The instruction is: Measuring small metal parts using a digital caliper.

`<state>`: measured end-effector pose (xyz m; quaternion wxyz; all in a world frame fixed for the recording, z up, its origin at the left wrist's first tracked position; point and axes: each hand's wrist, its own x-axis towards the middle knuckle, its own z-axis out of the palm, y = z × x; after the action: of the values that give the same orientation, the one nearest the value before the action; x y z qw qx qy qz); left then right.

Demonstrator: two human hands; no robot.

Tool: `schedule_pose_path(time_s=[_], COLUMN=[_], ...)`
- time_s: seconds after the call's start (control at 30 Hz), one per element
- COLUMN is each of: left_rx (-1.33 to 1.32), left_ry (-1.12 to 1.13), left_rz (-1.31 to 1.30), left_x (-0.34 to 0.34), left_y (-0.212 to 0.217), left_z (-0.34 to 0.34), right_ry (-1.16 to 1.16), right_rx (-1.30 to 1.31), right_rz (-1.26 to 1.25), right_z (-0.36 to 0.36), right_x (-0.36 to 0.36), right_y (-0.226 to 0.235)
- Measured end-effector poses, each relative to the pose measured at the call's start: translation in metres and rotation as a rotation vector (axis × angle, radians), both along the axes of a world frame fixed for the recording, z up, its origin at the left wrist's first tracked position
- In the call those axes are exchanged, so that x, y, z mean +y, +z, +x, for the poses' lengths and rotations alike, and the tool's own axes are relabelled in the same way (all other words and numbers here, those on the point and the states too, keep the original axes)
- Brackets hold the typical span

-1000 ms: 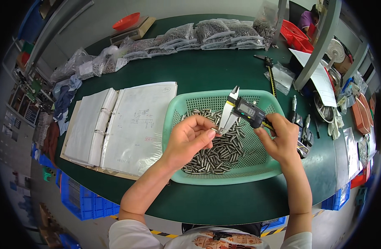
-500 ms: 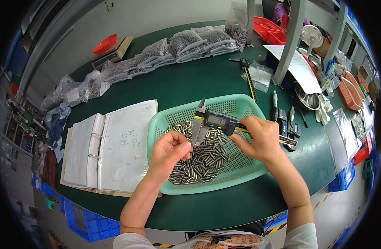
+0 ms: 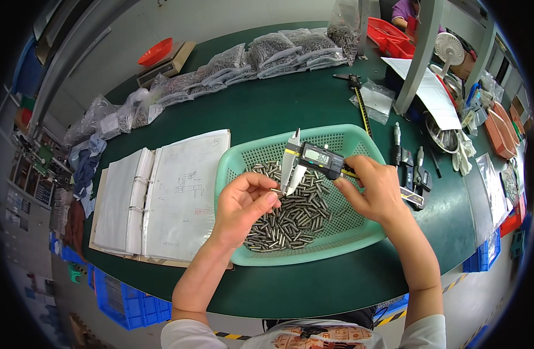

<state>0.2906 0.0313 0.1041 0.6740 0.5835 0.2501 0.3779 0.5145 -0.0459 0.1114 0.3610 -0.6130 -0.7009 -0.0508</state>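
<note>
Over a mint-green perforated basket (image 3: pixel 360 218), my right hand (image 3: pixel 371 189) is closed around a digital caliper (image 3: pixel 321 157). Its jaws point down and to the left. My left hand (image 3: pixel 243 206) pinches a small metal pin (image 3: pixel 276 190) between thumb and fingers, with one end at the caliper's jaw tips. Whether both jaws touch the pin is too small to tell. Beneath both hands, many loose steel pins (image 3: pixel 293 221) lie heaped in the basket's left and middle part.
An open ring binder (image 3: pixel 179 200) with drawings lies left of the basket. Bags of metal parts (image 3: pixel 270 49) line the back, beside a scale (image 3: pixel 171 64) with a red pan. Another caliper (image 3: pixel 360 99) and micrometers (image 3: pixel 398 142) lie at right, near a metal post (image 3: pixel 418 64). A person (image 3: pixel 403 11) sits beyond.
The caliper's jaws have come closer together around the pin's end, and its display reading has changed. My left hand has brought the pin up to the jaws. The whole view has shifted slightly.
</note>
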Motion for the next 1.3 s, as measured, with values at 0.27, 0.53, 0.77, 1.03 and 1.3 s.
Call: schedule_pose_path(time_s=[0.27, 0.53, 0.77, 1.03, 1.3], left_rx=[-0.026, 0.038, 0.079, 0.101, 0.001], left_ry=[-0.031, -0.076, -0.048, 0.052, 0.210], left_rz=[0.025, -0.004, -0.041, -0.118, -0.085], left_x=[0.000, -0.001, 0.000, 0.004, 0.006], left_y=[0.001, 0.001, -0.001, 0.000, -0.005], left_z=[-0.003, 0.004, -0.006, -0.001, -0.001], right_ry=[-0.029, -0.038, -0.038, -0.056, -0.055], right_rx=[-0.016, -0.112, -0.125, -0.034, -0.165], right_rz=[0.040, 0.219, 0.120, 0.034, 0.086], right_z=[-0.001, 0.007, -0.004, -0.005, -0.008], right_x=[0.000, 0.000, 0.006, -0.005, 0.000], right_y=[0.001, -0.002, -0.001, -0.002, 0.001])
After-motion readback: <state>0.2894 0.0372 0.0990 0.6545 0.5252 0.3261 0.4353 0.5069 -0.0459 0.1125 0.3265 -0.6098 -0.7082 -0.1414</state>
